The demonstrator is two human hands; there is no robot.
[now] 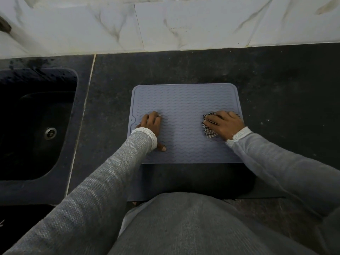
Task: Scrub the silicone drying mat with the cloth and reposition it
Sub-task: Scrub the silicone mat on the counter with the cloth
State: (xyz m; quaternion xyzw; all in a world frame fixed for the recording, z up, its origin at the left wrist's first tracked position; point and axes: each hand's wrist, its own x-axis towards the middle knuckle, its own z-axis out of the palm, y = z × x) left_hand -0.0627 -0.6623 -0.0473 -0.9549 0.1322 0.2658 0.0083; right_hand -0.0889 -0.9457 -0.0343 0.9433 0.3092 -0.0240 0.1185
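A grey-blue silicone drying mat point(184, 105) with a wavy ribbed surface lies flat on the dark countertop, its near edge at the counter's front. My left hand point(151, 124) rests flat on the mat's left part, thumb spread toward me. My right hand point(225, 124) presses a crumpled black-and-white checked cloth point(208, 130) onto the mat's right part, fingers curled over it. Most of the cloth is hidden under that hand.
A dark sink basin point(36, 122) with a metal drain point(50, 133) is set into the counter at the left. A white marble-patterned tiled wall point(184, 24) runs along the back. Bare dark counter point(285, 89) lies right of the mat.
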